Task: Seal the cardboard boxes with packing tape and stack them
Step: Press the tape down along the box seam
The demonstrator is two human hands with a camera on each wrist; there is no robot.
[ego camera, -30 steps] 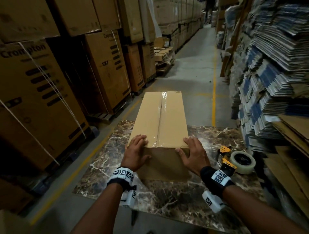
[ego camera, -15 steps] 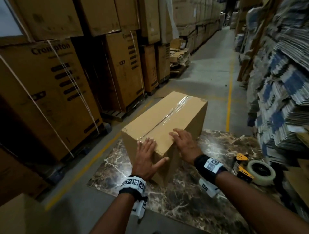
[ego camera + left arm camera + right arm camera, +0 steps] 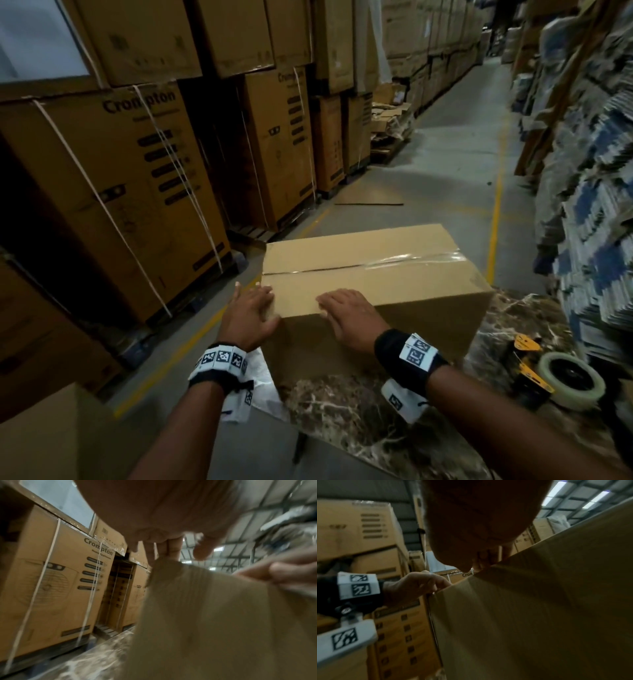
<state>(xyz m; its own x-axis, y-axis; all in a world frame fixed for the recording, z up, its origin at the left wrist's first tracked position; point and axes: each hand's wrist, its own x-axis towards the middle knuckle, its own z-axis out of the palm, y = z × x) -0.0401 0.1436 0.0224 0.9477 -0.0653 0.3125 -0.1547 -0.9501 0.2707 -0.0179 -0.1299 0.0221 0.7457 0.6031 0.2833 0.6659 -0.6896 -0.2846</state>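
1. On the marble surface (image 3: 359,411) sits the box (image 3: 370,274), its long side across the view, its left end over the surface's left edge.
2. Clear tape (image 3: 411,262) runs along the top seam of the box and shines toward its right end.
3. Left hand (image 3: 251,317) lies at the box's near left corner, fingers straight and spread on the top, thumb down the near face.
4. Right hand (image 3: 346,318) rests on the near top edge, just right of the left hand, fingers flat on the top and apart.
5. Neither hand clamps the box; both press it with flat fingers.
6. At the surface's right edge lies the tape gun (image 3: 544,373), well apart from the box.
7. Strapped cartons (image 3: 113,192) stand stacked along the left of the aisle; flat sheets (image 3: 589,205) are piled on the right.
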